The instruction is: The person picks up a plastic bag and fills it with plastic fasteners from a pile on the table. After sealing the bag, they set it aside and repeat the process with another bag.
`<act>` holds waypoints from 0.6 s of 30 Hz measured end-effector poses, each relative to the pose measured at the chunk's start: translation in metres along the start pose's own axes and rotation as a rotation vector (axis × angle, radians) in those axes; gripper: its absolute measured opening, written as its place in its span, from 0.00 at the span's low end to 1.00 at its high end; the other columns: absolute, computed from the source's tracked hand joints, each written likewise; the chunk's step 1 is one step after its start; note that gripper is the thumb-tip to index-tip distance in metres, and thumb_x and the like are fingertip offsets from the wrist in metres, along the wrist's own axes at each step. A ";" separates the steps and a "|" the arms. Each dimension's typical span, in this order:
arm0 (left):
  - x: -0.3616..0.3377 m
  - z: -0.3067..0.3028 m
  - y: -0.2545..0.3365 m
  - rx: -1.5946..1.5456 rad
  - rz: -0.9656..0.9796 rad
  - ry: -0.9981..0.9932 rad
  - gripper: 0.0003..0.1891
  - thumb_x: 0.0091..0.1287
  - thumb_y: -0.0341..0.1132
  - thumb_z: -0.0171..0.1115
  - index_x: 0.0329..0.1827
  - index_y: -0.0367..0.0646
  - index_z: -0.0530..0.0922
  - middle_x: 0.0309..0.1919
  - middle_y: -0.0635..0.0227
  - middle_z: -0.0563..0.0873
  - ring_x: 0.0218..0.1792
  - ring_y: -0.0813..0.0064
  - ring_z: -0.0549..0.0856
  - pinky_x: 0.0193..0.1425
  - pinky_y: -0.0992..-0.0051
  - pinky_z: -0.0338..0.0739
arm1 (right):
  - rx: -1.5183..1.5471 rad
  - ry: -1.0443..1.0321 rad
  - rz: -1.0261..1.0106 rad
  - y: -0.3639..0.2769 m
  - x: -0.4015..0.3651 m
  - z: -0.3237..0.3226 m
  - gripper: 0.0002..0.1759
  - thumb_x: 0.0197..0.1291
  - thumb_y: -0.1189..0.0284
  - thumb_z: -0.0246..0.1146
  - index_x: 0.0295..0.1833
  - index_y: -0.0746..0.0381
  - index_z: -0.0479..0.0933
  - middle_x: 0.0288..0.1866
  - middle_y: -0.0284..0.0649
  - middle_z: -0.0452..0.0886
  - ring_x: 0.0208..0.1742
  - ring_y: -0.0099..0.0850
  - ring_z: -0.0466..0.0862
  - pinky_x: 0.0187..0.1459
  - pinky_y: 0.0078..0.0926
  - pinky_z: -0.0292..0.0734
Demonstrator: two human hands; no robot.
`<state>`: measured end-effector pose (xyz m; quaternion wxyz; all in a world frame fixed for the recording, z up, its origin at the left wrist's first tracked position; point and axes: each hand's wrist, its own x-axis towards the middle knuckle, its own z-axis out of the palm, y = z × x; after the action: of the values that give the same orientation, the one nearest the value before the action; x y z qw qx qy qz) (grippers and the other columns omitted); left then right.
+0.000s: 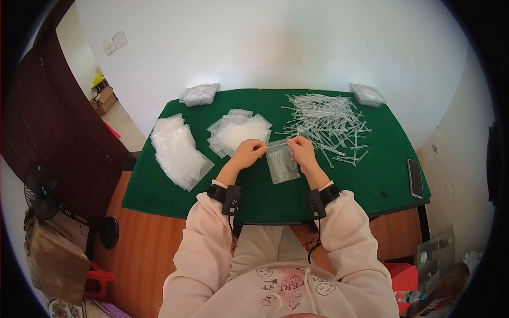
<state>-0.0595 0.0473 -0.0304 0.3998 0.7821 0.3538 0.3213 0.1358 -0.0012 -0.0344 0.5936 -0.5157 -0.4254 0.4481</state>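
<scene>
A clear zip-lock bag (282, 174) with several thin clear plastic sticks inside lies near the middle of the green table. My left hand (251, 153) pinches its top left corner, fingers closed. At the top right corner, my right hand (303, 152) is likewise closed on the bag. Just beyond my right hand spreads a loose pile of clear plastic sticks with looped ends (328, 119). Behind my left hand sits a stack of flat clear bags (238, 132), and a second, fanned-out stack of bags (177, 151) lies farther left.
Filled clear packs stand at the table's back edge, one at the left (200, 95) and one at the right (368, 95). A phone (415, 178) lies by the right edge of the green table (366, 185). A white wall (275, 42) rises behind.
</scene>
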 end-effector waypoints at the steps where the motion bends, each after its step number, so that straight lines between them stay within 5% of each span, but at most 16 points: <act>1: 0.000 -0.001 0.000 0.017 -0.006 0.010 0.08 0.60 0.33 0.57 0.30 0.36 0.76 0.21 0.73 0.77 0.24 0.85 0.75 0.30 0.83 0.70 | 0.000 0.000 -0.001 0.001 0.001 0.000 0.08 0.56 0.72 0.60 0.27 0.64 0.73 0.19 0.28 0.71 0.18 0.15 0.66 0.20 0.16 0.61; 8: 0.001 0.006 -0.003 -0.072 0.051 0.014 0.06 0.60 0.32 0.58 0.30 0.37 0.77 0.23 0.75 0.78 0.25 0.86 0.74 0.30 0.84 0.69 | -0.524 -0.197 -0.336 0.007 -0.005 0.005 0.08 0.46 0.70 0.62 0.26 0.65 0.76 0.19 0.35 0.75 0.21 0.22 0.73 0.25 0.20 0.68; 18: -0.001 0.014 0.004 -0.204 0.060 -0.073 0.07 0.58 0.33 0.60 0.30 0.36 0.77 0.22 0.74 0.78 0.25 0.86 0.73 0.29 0.83 0.68 | -0.488 -0.284 -0.313 0.003 -0.010 0.010 0.09 0.46 0.69 0.62 0.27 0.65 0.76 0.19 0.36 0.75 0.21 0.23 0.73 0.26 0.21 0.69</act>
<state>-0.0481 0.0390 -0.0344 0.4800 0.7590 0.2808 0.3386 0.1239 -0.0085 -0.0370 0.4490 -0.5035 -0.6729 0.3035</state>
